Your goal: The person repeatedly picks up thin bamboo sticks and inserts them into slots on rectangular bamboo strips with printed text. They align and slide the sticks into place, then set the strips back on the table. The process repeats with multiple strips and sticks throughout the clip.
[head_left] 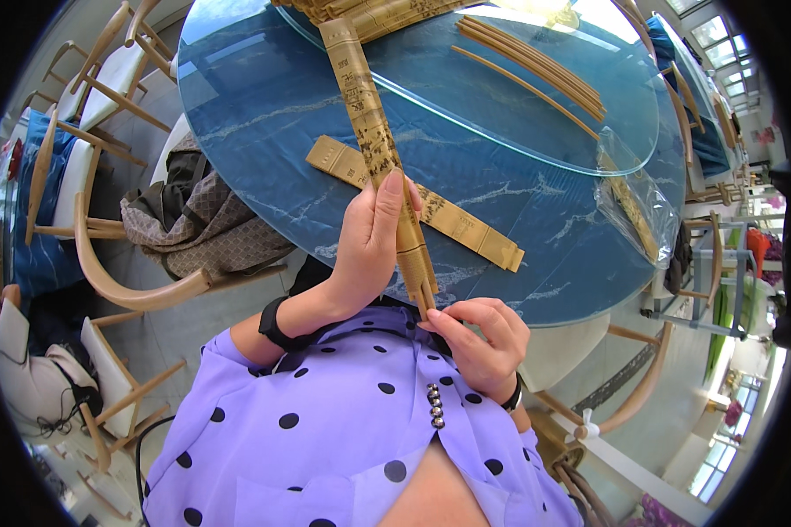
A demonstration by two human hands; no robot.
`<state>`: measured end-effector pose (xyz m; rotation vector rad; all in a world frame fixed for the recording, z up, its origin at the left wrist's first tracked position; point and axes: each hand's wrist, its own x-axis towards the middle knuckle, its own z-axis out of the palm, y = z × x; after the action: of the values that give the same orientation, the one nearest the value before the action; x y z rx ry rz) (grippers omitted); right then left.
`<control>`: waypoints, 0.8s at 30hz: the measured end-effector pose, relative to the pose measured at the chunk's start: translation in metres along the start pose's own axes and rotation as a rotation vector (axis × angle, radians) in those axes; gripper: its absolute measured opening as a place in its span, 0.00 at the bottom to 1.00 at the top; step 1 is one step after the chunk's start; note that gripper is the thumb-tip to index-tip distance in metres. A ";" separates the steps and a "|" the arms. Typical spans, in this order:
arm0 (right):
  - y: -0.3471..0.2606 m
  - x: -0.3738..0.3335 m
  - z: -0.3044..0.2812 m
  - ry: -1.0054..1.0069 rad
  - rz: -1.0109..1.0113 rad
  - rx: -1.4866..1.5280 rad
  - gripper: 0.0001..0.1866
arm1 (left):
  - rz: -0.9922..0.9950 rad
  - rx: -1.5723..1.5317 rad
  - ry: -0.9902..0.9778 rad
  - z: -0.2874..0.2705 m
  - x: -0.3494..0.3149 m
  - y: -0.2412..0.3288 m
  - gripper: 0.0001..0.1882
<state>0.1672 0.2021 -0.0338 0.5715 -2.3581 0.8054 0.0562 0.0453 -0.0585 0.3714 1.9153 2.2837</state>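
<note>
Nearest the camera, a purple blouse with black dots (290,422) is seen below the near edge of the blue marbled tabletop (264,176). Just above it, a long gold sleeve (360,97) is held between the two hands, its lower end brought out past the tabletop's near edge and its upper end pointed away toward the far edge, leaning slightly left. Its long axis is thus run almost straight out from the body; by the left hand (369,237) it is gripped around the lower half, thumb laid along the top, while at the lower end a narrow brown tip (424,310) is pinched between thumb and fingertips of the right hand (483,342), the nearer of the two to that end. Whether the tip is a flap or a stick cannot be told. The sleeve is flat, glossy and printed with dark characters and a leafy pattern. Beneath it a second gold sleeve (470,233) is laid slantwise, near the tabletop's near edge. Toward the far edge, a bundle of brown sticks (536,66) is set on the glass turntable (466,105), and near the right edge a clear bag (664,206) is seen.
</note>
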 end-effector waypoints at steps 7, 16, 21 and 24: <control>-0.001 -0.005 0.001 0.031 -0.021 -0.038 0.16 | -0.053 -0.016 -0.001 0.005 -0.007 0.004 0.24; -0.001 -0.004 0.006 0.050 0.044 -0.054 0.16 | -0.080 0.011 -0.020 0.010 -0.008 -0.002 0.24; 0.002 -0.002 0.007 0.051 0.038 -0.041 0.15 | -0.076 0.010 0.000 0.005 -0.002 -0.004 0.24; 0.002 -0.003 0.007 0.048 0.036 -0.044 0.15 | -0.086 0.027 0.003 0.007 -0.005 -0.005 0.24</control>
<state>0.1657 0.1994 -0.0416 0.4868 -2.3422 0.7723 0.0631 0.0517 -0.0627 0.2828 1.9255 2.2079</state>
